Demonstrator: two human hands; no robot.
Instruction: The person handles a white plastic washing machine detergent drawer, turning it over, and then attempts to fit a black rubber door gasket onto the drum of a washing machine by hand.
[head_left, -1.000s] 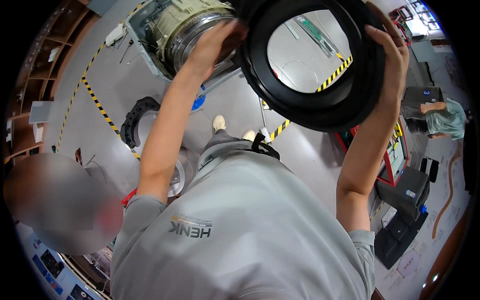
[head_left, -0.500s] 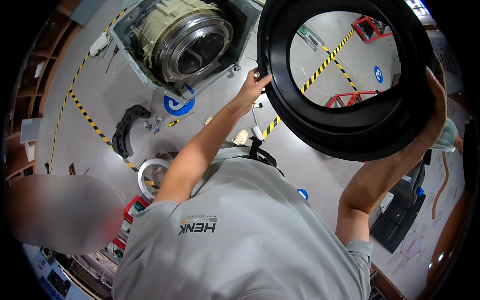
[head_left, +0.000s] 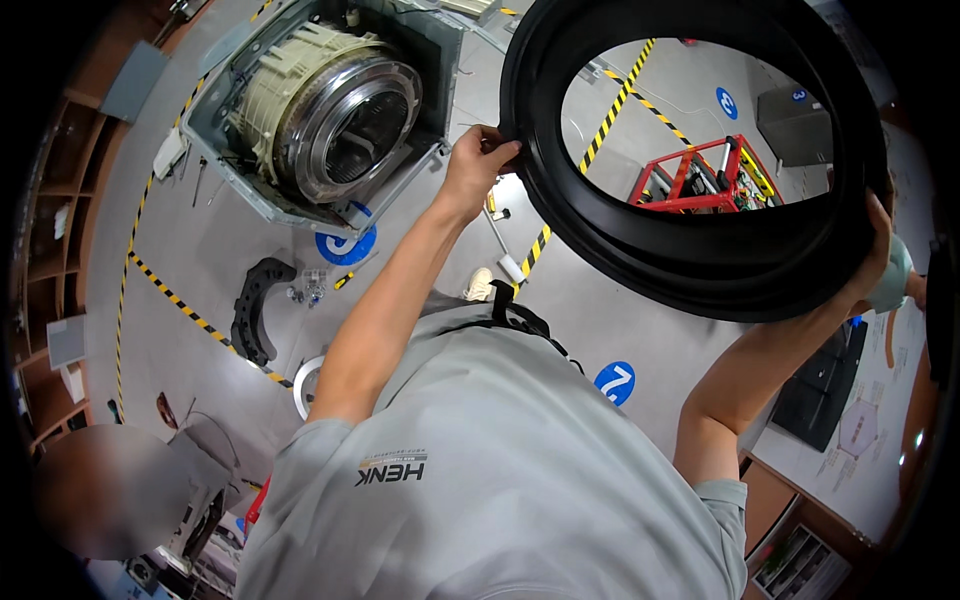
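A large black rubber door gasket (head_left: 690, 265) is held up in front of me, tilted, with the floor showing through its opening. My left hand (head_left: 478, 168) pinches its left rim between thumb and fingers. Around its lower right edge my right hand (head_left: 872, 255) is wrapped, some of its fingers hidden behind the rubber. To the left stands an opened washing machine cabinet (head_left: 235, 195). Inside it sits a cream plastic tub (head_left: 270, 105) with a shiny metal drum rim (head_left: 300, 150) facing out.
On the floor at left lie a curved black counterweight (head_left: 250, 310), a bag of small parts (head_left: 313, 287) and a yellow screwdriver (head_left: 345, 279). A white-headed hammer (head_left: 511, 268) lies near my feet. Beyond the gasket is a red tool rack (head_left: 690, 185). Another person's sleeve (head_left: 890, 280) shows at right.
My view has swung right, so the washing machine sits further left and the red tool rack shows through the gasket's opening. Both hands keep hold of the gasket.
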